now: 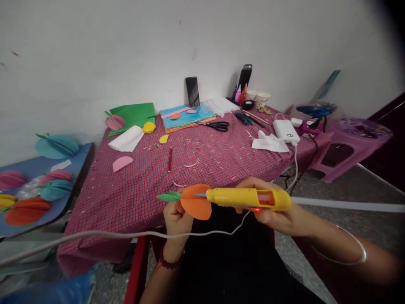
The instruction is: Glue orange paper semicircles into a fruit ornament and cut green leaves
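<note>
Between the fingers of my left hand (177, 221) is an orange paper fruit (196, 204) with green paper leaves (170, 196) pointing left. My right hand (274, 213) is wrapped round a yellow hot glue gun (236, 197), whose red light glows on its underside. The gun's metal nozzle lies over the orange paper, close to the middle; whether it touches cannot be made out. A white cord (152, 234) crosses in front of my left wrist and rises toward the gun. Both hands are just off the front edge of the checked tablecloth (148, 177).
On the table lie a pink half-circle (122, 163), a dark red pencil (170, 159), black scissors (218, 126), coloured sheets (186, 118) and a white power bank (286, 131). A phone (193, 91) leans on the wall. Finished paper fruits (57, 145) sit on a blue side table (80, 158).
</note>
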A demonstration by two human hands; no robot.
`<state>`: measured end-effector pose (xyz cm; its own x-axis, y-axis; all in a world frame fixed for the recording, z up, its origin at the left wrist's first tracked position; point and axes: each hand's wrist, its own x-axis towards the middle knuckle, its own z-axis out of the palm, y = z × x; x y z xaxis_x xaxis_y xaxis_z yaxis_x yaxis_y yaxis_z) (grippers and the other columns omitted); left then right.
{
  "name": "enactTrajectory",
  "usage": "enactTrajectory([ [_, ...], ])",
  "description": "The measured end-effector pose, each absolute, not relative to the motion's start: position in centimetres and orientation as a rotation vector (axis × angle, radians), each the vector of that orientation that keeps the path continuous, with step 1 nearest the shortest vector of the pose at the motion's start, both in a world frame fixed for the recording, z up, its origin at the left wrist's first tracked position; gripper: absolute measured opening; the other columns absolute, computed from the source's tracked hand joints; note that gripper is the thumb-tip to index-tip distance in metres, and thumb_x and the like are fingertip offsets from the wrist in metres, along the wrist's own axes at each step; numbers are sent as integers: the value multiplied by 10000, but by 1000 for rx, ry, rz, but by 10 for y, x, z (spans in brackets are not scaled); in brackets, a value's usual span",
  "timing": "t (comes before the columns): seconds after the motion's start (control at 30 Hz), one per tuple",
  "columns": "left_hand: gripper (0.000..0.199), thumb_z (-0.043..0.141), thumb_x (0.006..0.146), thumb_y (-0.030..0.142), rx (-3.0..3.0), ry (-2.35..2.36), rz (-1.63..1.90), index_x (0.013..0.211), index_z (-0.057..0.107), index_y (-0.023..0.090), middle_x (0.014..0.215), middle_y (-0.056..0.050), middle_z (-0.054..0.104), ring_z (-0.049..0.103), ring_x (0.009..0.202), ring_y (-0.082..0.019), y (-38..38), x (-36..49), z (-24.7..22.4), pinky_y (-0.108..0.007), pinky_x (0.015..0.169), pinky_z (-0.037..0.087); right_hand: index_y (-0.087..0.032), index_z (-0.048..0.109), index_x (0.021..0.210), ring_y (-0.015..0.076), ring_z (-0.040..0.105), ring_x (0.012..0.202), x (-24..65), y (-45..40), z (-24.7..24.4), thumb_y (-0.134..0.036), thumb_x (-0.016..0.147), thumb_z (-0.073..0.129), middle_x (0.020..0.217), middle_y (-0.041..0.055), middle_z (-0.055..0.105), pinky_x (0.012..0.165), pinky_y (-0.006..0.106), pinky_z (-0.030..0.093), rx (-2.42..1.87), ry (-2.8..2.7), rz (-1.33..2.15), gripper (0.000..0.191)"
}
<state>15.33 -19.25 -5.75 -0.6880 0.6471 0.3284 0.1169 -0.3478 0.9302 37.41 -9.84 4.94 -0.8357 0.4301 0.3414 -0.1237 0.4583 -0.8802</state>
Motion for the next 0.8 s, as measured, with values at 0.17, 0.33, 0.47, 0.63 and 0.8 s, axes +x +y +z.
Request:
enactTrajectory([
  [0.17,84,789,654,241,1073,1413,2018,679,732,184,724,-28,730,670,648,-164,-200,157,-50,-272,621,569,-191,548,1115,142,617,728,373,-103,39,-557,881,581,886,48,656,596,238,465,-317,-2221,1238,435],
  [0.33,96,784,665,225,1081,1483,1984,743,742,187,692,-11,710,653,632,-163,-206,159,-51,-292,648,566,-164,567,1101,165,602,756,370,-105,36,-618,876,538,887,66,648,675,294,462,-254,-2310,995,508],
  [0.47,165,787,664,233,1078,1581,1940,591,654,168,582,12,631,588,560,-131,-210,160,-54,-257,588,532,-167,553,1116,167,594,745,369,-105,32,-641,867,532,878,61,647,682,307,458,-221,-2323,917,536],
  [0.63,231,779,655,236,1113,1614,1925,534,595,165,547,29,587,528,514,-106,-211,162,-49,-226,525,489,-178,548,1127,172,599,758,367,-105,25,-667,857,519,875,56,647,672,311,460,-243,-2319,811,560],
  [0.8,202,767,660,224,1132,1602,1896,552,606,168,543,38,571,507,500,-95,-211,164,-45,-206,492,459,-198,534,1124,156,588,725,362,-105,24,-654,866,517,832,26,642,663,303,448,-178,-2277,769,525],
])
